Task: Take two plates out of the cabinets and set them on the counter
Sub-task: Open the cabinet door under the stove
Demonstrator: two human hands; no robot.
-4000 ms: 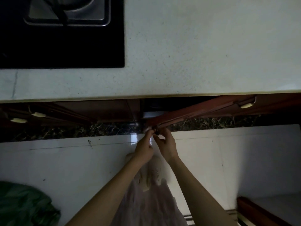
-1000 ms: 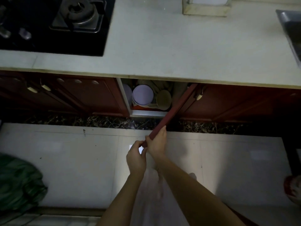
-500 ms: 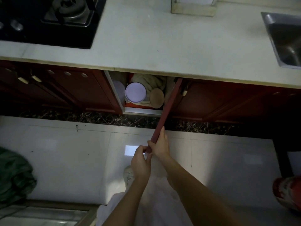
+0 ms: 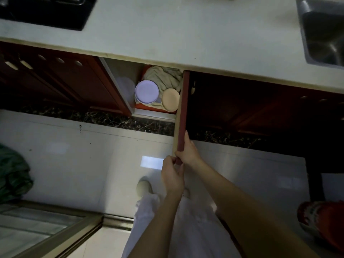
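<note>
A red-brown cabinet door [image 4: 181,116] stands swung out at a right angle under the pale counter [image 4: 186,30]. Both hands hold its outer edge: my right hand [image 4: 188,151] wraps the edge from the right, my left hand [image 4: 172,175] pinches its lower corner from below. Inside the open cabinet a lilac plate [image 4: 146,91] lies on the left and a beige plate [image 4: 170,99] leans beside it on the right, both in front of a crumpled cloth [image 4: 164,77].
A black hob [image 4: 42,12] sits at the counter's left, a steel sink [image 4: 323,30] at its right. Closed cabinet doors [image 4: 61,82] flank the opening. On the tiled floor lie a green bundle [image 4: 13,175] at left and a red patterned object [image 4: 322,222] at right.
The cabinet door has swung from nearly closed to fully open, uncovering the two plates. Both hands stayed on its edge and followed it outward; the view shifted right, bringing in the sink.
</note>
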